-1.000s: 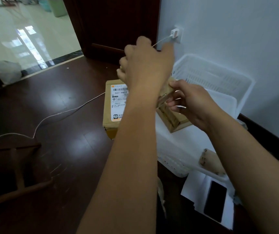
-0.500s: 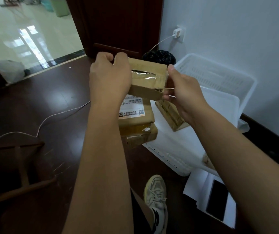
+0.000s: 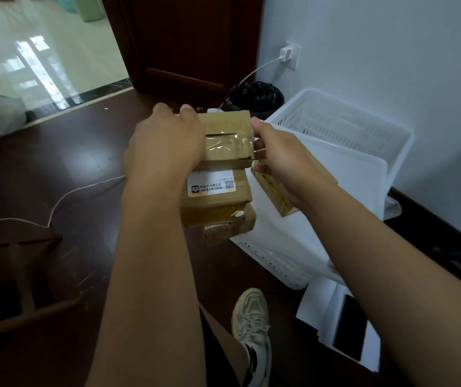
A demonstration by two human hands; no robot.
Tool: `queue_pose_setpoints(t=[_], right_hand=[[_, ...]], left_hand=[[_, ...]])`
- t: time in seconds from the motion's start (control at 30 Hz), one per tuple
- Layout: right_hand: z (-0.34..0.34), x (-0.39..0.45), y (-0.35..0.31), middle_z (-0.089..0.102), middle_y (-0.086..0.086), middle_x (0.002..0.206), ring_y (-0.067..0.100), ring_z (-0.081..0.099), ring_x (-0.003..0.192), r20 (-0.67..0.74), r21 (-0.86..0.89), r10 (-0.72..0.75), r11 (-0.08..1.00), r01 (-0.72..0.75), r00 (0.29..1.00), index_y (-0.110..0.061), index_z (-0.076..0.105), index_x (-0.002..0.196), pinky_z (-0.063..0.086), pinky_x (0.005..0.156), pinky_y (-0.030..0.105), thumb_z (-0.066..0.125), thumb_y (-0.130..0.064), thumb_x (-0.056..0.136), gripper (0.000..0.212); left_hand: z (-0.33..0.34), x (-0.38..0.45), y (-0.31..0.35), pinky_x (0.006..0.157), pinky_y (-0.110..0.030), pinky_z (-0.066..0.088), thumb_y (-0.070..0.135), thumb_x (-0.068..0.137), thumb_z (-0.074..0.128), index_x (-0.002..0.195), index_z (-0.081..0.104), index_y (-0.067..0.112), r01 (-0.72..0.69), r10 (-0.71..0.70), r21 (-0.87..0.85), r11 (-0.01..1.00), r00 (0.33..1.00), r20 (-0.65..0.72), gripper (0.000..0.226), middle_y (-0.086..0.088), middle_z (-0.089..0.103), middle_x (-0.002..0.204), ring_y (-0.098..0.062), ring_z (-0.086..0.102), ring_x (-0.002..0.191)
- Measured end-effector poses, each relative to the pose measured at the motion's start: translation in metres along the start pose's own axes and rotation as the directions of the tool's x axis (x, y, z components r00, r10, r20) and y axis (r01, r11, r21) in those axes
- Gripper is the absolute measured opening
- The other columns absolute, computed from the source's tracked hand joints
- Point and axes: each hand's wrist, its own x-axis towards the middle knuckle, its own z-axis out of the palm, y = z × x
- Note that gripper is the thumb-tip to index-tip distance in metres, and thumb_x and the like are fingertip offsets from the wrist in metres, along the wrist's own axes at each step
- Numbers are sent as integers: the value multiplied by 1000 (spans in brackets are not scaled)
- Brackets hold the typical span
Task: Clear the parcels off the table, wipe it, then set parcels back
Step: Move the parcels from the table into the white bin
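Held at centre frame, just above mid-height: small taped parcel (image 3: 227, 139), long axis left to right, clamped between left hand (image 3: 165, 146) on its left end and right hand (image 3: 282, 160) on its right end. Directly below, labelled parcel (image 3: 215, 191) stacked on another parcel (image 3: 232, 226); whether touching the held one, unclear. Left fingers curled over the far edge; right thumb on top, fingers tucked beneath. Fourth parcel (image 3: 276, 196) lying on white basket (image 3: 363, 174), right of centre. Probably clearing stage; neither hand nearer.

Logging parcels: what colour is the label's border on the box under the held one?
Orange, around a white label; head view.
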Motion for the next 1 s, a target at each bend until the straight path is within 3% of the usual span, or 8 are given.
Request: queue_pose_setpoints(t=[0.17,0.5,0.6,0.73,0.8,0.87,0.93,1.0], right_hand=[[0,0,1,67,-1,98,15,60,87,-13,29,8,1000,-8,1000,-19,73,106,47,75,32,48,-51,96,41],[2,-3,7,66,5,106,18,60,90,-59,64,43,997,-40,997,-19,68,112,47,72,32,53,-48,93,38],[-2,-6,7,61,2,101,18,59,92,-76,69,58,996,-53,995,-24,62,100,50,77,34,52,-43,96,22],[-10,-10,5,61,2,108,19,60,103,-89,47,69,997,-65,994,-23,58,112,53,86,35,49,-42,99,25],[-14,-13,3,62,4,109,22,60,105,-102,30,73,997,-71,992,-25,59,103,52,93,39,49,-41,99,20],[-17,-14,3,60,7,103,25,60,98,-116,33,66,997,-63,991,-22,60,96,51,90,39,49,-38,99,20],[-20,-16,4,59,3,102,20,57,93,-136,54,59,997,-52,989,-21,62,97,49,91,39,49,-36,99,21],[-24,-17,7,60,-2,111,18,58,106,-155,12,37,999,-36,987,-23,63,108,46,103,45,47,-36,99,22]], left_hand=[[3,3,-3,91,-45,40,53,97,30,132,51,19,-4,3,33,999,999,33,53,-12,55,129,-33,51,117],[5,3,-1,93,-45,41,57,94,37,134,48,18,14,-14,36,999,1000,20,56,-11,53,132,-33,49,120],[4,2,0,90,-43,39,58,94,38,135,47,18,7,-7,36,999,1000,12,58,-11,52,133,-32,49,120],[6,0,4,95,-46,41,58,94,38,139,44,17,-14,14,25,1000,1000,14,61,-11,50,136,-31,48,122],[7,-1,7,95,-46,40,59,94,38,140,43,18,-24,24,26,999,1000,11,62,-11,49,137,-32,47,124],[9,-2,10,97,-48,40,59,93,39,141,43,18,-36,36,30,999,999,1,63,-11,47,139,-32,46,125],[10,-3,12,97,-50,41,59,93,39,141,43,18,-50,51,39,998,999,-16,64,-12,46,140,-33,45,126],[11,-4,13,98,-52,42,59,91,39,140,44,17,-55,56,39,998,998,-24,64,-12,46,140,-34,45,126]])
